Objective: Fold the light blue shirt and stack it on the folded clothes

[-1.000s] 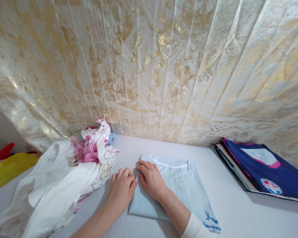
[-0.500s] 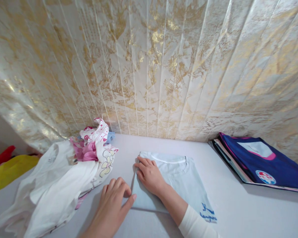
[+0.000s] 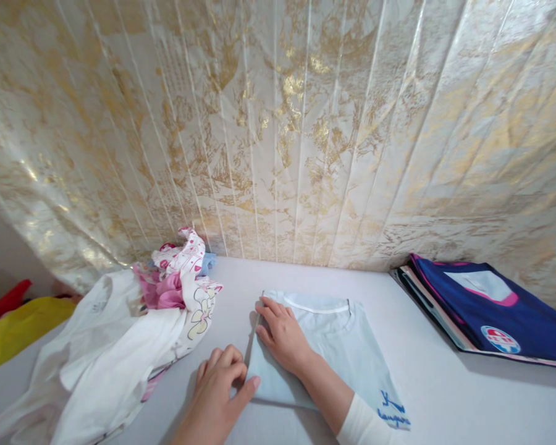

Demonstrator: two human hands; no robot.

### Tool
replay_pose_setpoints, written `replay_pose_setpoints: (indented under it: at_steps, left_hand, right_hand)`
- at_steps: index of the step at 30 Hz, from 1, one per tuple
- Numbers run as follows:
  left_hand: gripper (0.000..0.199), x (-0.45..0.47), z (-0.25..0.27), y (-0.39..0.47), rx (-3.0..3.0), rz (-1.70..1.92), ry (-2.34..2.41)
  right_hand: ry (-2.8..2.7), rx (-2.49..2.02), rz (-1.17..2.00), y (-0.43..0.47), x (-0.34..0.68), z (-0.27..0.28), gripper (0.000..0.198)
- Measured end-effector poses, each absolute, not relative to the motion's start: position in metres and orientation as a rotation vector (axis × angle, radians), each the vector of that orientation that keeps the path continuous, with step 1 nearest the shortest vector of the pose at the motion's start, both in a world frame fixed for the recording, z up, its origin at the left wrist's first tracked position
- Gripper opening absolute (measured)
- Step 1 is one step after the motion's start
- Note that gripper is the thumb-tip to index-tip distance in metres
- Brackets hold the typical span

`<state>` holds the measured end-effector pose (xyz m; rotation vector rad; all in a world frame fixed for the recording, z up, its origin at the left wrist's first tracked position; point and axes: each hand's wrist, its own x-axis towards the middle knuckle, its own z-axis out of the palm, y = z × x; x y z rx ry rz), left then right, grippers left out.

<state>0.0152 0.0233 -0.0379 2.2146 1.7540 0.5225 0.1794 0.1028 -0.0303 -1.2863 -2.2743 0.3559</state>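
Note:
A light blue T-shirt [image 3: 338, 352], folded into a near-rectangle, lies in front of me with its collar at the far side and dark blue lettering at the near right corner. My right hand [image 3: 282, 330] rests flat on the shirt's left part, fingers spread toward its left edge. Beside the near left corner is my left hand [image 3: 222, 386], its fingers loosely bent and its thumb apart from them. That thumb's tip reaches over the shirt's edge; the undersides of the bent fingers are hidden.
Rumpled white clothes [image 3: 115, 352] with pink pieces [image 3: 167, 292] are heaped at left on the white table [image 3: 445, 402]. Beyond them lies a yellow cloth [image 3: 23, 327]. A folded stack topped by a navy garment [image 3: 537, 318] sits at right. A gold-patterned curtain [image 3: 278, 136] hangs behind.
The view has tilted up slightly, so everything sits a little lower in the picture. Both hands keep nearly the same places on and beside the T-shirt.

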Motion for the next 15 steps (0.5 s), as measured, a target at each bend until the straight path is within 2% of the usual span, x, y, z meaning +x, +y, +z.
replay_pose_setpoints:
  at_steps: [7,11,15]
  left_hand:
    - [0.034,0.016,-0.028,0.023,2.369,0.373,1.78]
    - [0.025,0.018,-0.023,0.023,2.472,0.283,1.831]
    - [0.018,0.019,-0.028,0.023,2.445,0.377,1.864]
  right_hand:
    - [-2.272,-1.318,0.335,0.103,0.178,-0.031,0.039]
    - [-2.261,-1.33,0.34,0.103,0.177,-0.033,0.047]
    - [-2.273,-1.316,0.313,0.102,0.176,-0.035,0.056]
